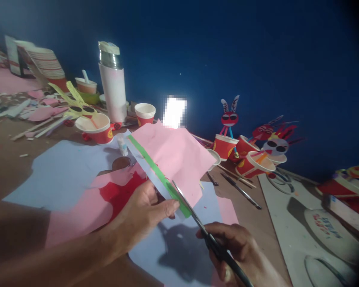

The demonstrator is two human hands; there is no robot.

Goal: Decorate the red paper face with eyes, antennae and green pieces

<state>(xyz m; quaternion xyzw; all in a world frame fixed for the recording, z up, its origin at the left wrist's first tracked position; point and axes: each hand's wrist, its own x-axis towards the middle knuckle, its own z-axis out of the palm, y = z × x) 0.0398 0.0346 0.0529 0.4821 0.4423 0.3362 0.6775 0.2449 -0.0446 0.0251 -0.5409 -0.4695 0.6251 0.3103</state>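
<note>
Gripping a pink paper sheet [173,155] near its lower edge, the left hand [137,213] sits lower centre of the frame. Left thumb [166,206] lies on top of the paper, other fingers mostly hidden behind it: narrow pinch, holding the sheet. Green strip [161,178] runs diagonally along the sheet's lower-left edge, beside a pale blue strip [146,174]. Lower end of both sits just past the left thumb tip.

Right hand [230,249] at lower right, fingers [227,232] closed round the dark handle of scissors [211,237]. Blades point up-left, crossing the green strip near its lower end, just beside the left thumb. Gap between blades too thin to tell. Right fingers stay apart from the paper.

Under the hands: lavender card [62,175] with pink and red paper [122,191] on it. Glue bottle [122,146] just past the sheet's upper-left edge. Upper left: white thermos [113,95], red paper cup [95,129]. Right of centre, against the blue wall: paper-cup figure with rabbit ears [229,119]. Paintbrushes [241,191] lie below it on the tabletop.
</note>
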